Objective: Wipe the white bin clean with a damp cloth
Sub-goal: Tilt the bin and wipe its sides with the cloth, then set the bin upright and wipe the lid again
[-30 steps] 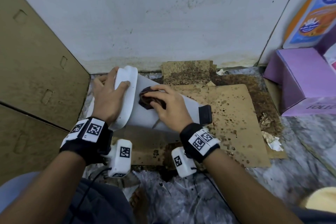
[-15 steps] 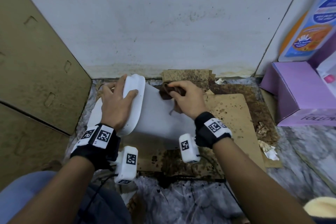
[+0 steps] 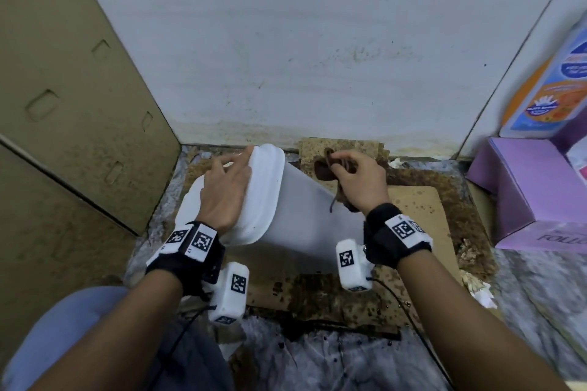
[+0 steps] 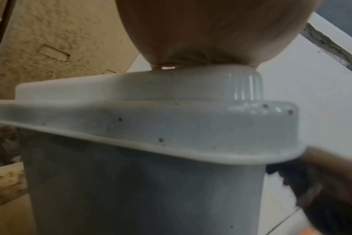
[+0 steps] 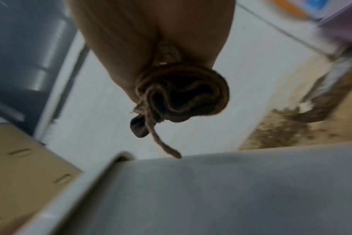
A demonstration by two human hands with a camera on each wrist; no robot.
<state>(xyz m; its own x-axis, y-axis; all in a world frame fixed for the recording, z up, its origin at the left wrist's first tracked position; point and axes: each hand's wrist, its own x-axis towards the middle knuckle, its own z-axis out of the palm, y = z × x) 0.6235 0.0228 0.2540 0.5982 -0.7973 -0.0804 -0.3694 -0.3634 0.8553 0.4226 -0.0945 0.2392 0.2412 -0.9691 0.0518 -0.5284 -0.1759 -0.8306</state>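
Note:
The white bin lies tilted on its side on stained cardboard, its lidded top toward the left. My left hand grips that top end, palm on the rim and fingers over the lid; the left wrist view shows the speckled bin rim under my palm. My right hand pinches a bunched brown cloth beyond the bin's far edge. In the right wrist view the cloth hangs just above the bin wall, with one loose strand dangling near it.
A tall cardboard panel stands close on the left and a white wall is right behind. A purple box and a printed package are at the right. Wet, stained cardboard and paper scraps cover the floor.
My right hand has carried the cloth from the middle of the bin's side up to its far edge and off the surface. The left hand stays on the lid end.

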